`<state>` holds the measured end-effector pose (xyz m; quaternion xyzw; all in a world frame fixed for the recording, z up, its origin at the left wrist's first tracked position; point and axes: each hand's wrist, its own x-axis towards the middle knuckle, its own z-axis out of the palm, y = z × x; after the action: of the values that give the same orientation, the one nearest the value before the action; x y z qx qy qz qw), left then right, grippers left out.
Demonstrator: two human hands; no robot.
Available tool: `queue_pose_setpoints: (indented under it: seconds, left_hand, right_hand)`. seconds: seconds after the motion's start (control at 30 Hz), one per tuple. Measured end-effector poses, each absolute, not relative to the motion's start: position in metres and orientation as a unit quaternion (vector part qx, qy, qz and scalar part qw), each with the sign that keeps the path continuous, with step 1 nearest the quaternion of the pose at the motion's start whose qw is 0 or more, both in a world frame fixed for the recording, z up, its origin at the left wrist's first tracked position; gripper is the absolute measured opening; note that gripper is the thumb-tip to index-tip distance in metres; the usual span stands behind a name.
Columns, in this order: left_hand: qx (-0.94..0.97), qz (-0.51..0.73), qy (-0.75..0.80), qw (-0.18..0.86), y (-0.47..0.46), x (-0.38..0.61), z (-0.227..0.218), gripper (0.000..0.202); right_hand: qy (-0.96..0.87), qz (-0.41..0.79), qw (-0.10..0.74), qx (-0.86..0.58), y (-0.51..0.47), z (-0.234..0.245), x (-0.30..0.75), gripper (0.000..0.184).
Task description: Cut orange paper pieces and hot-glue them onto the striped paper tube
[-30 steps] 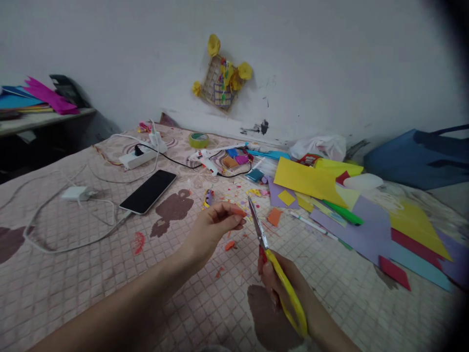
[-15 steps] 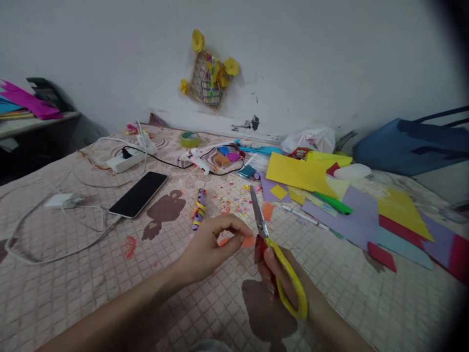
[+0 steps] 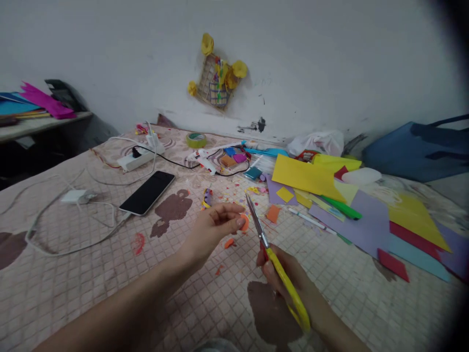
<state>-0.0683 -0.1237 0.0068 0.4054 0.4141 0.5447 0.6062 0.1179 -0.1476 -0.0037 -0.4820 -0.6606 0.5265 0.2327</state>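
A small, rounded orange paper piece [image 3: 245,223] is pinched between the thumb and fingers of my left hand [image 3: 216,226]. My right hand [image 3: 284,269] is wrapped round the yellow handles of a pair of scissors [image 3: 262,233]. Their blades point up and away, look closed, and lie just right of the orange piece. An orange offcut [image 3: 229,243] rests on the tablecloth below my left fingers. Beyond my left hand, a purple roll with yellow bands [image 3: 207,197] is partly hidden. An orange square [image 3: 273,213] lies right of the blades.
Coloured sheets, among them a yellow one [image 3: 304,177], cover the right side. A phone [image 3: 147,193] with its cable lies at left, near a power strip [image 3: 141,157]. A glue gun [image 3: 202,160] and a tape roll [image 3: 196,140] are farther back. Tiny paper scraps litter the middle.
My left hand has moved up slightly, lifting the orange piece and turning its round face into view. The orange offcut below now shows. The scissors have tilted and the whole view has shifted a little.
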Motion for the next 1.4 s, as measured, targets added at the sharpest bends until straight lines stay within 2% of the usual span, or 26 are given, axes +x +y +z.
queue_pose_setpoints:
  seconds: [0.13,0.43,0.8,1.4]
  left_hand:
    - [0.375,0.555,0.412,0.618,-0.1228,-0.0704,0.0075,0.012]
    - [0.341,0.564,0.415,0.627,-0.1228,-0.0724,0.0095,0.013]
    - [0.312,0.573,0.39,0.65,-0.1228,-0.0713,0.0116,0.013]
    - [0.333,0.576,0.408,0.625,-0.125,-0.0725,0.0111,0.009]
  right_hand:
    - [-0.701,0.494,0.21,-0.469,-0.1473,-0.0019,0.1189,0.032]
    - [-0.721,0.461,0.171,-0.488,-0.145,-0.0066,0.1202,0.028]
    - [-0.736,0.446,0.177,-0.478,-0.1445,-0.0093,0.12,0.027]
    - [-0.75,0.433,0.172,-0.469,-0.1464,-0.0057,0.1196,0.022]
